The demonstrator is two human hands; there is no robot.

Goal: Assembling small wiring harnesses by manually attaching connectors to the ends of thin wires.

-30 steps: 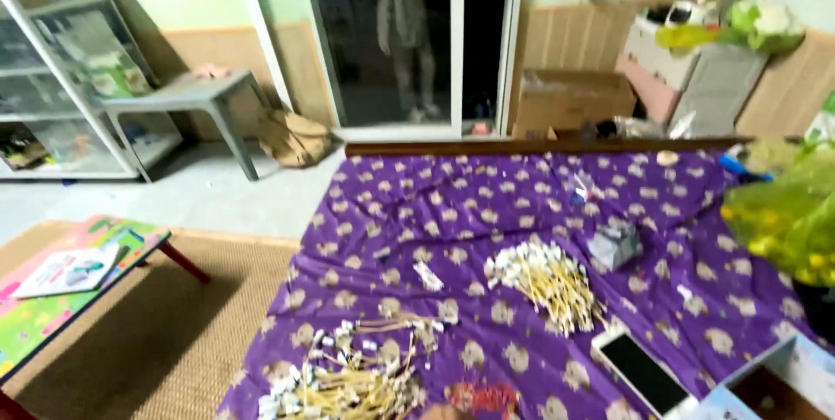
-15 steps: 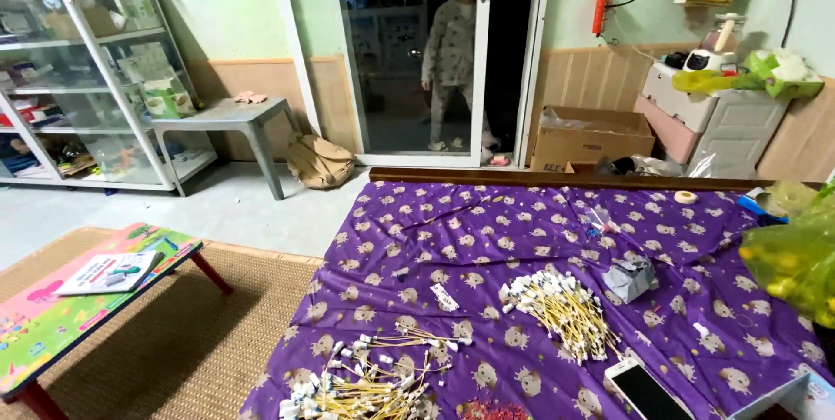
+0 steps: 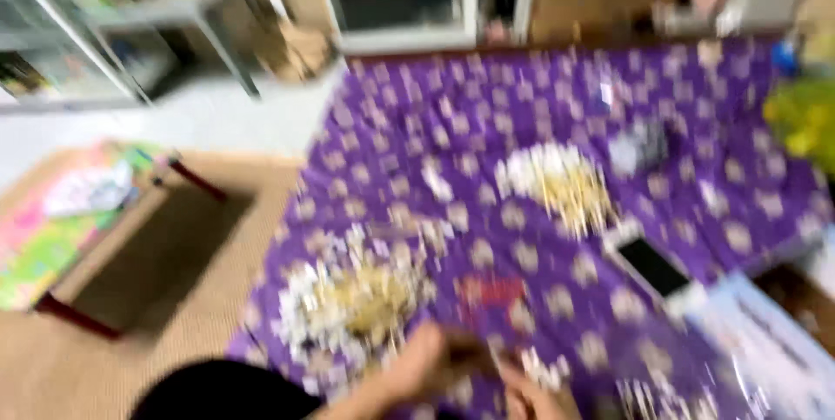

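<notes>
Both hands sit at the near edge of the purple patterned cloth (image 3: 522,124), close together. The left hand (image 3: 424,361) reaches in from the lower left, its fingers curled around a small dark thing that motion blur leaves unclear. The right hand (image 3: 532,396) lies just beside it, touching a few white-tipped sticks (image 3: 544,370); whether its fingers grip them I cannot tell. The large heap of pale white-tipped sticks (image 3: 352,303) lies just left of the hands, and a second heap (image 3: 557,181) sits mid-cloth. A black phone (image 3: 652,265) rests toward the right edge. Half a second ago neither hand showed; the view has since tipped downward.
</notes>
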